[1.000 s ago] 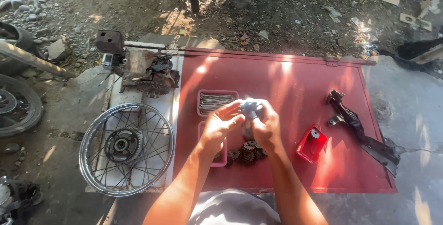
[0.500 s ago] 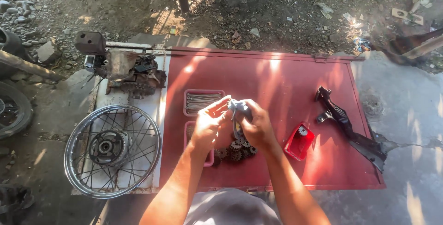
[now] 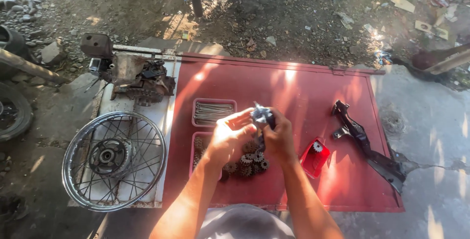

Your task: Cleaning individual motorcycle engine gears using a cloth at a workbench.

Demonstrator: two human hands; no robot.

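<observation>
Both hands meet above a red metal panel (image 3: pixel 293 92) lying on the ground. My left hand (image 3: pixel 229 138) and my right hand (image 3: pixel 276 136) together grip a small grey metal part (image 3: pixel 261 114) that sticks up between the fingers. Below the hands lies a pile of small gears (image 3: pixel 249 163), partly hidden by my wrists. A pink tray (image 3: pixel 214 112) with thin metal rods sits just left of the hands, and a second pink tray (image 3: pixel 194 151) holds more gears.
A red plastic container (image 3: pixel 314 157) with a small gear stands right of my right hand. A black bracket part (image 3: pixel 368 146) lies further right. A spoked wheel (image 3: pixel 114 159) and an engine block (image 3: pixel 137 80) rest on a white board at the left. Dirt and litter lie beyond.
My hands stay together on the grey part, turning it slightly. The view has shifted a little, so the panel and wheel sit differently in the frame.
</observation>
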